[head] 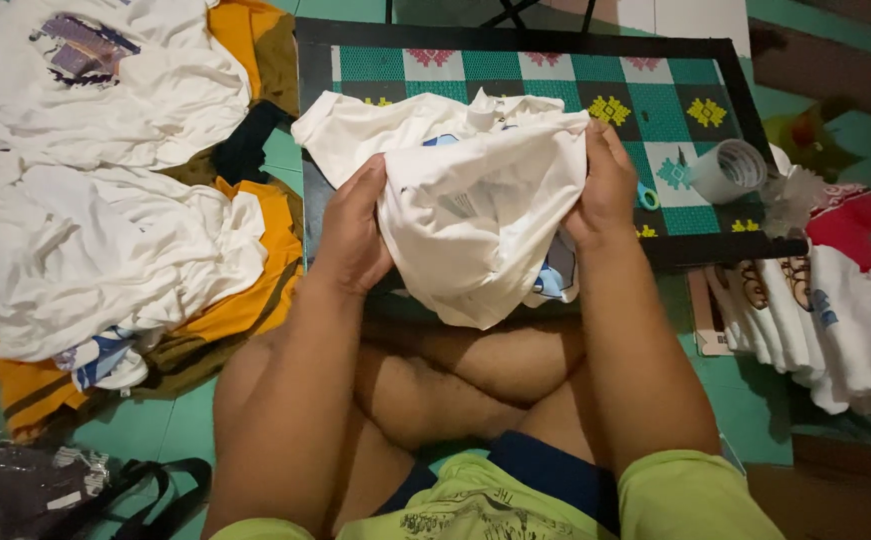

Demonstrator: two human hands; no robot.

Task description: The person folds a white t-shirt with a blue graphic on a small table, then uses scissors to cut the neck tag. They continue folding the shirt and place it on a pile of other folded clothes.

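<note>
You're sitting cross-legged, left hand (353, 232) and right hand (603, 188) both clenched on a bunched white shirt (475, 205), held up over the near edge of the patterned surface (595, 85). More folded shirts (815, 320) sit right.

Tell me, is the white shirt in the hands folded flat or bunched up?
Bunched up. The white shirt hangs crumpled between the left hand and right hand, with loose creases and a drooping lower corner, partly over the patterned board.

View: head-worn camera | Facing: steeply down and forward over crossed legs | Range: close | Covers: low table (315, 120), floor (735, 390) | Shared views: single
</note>
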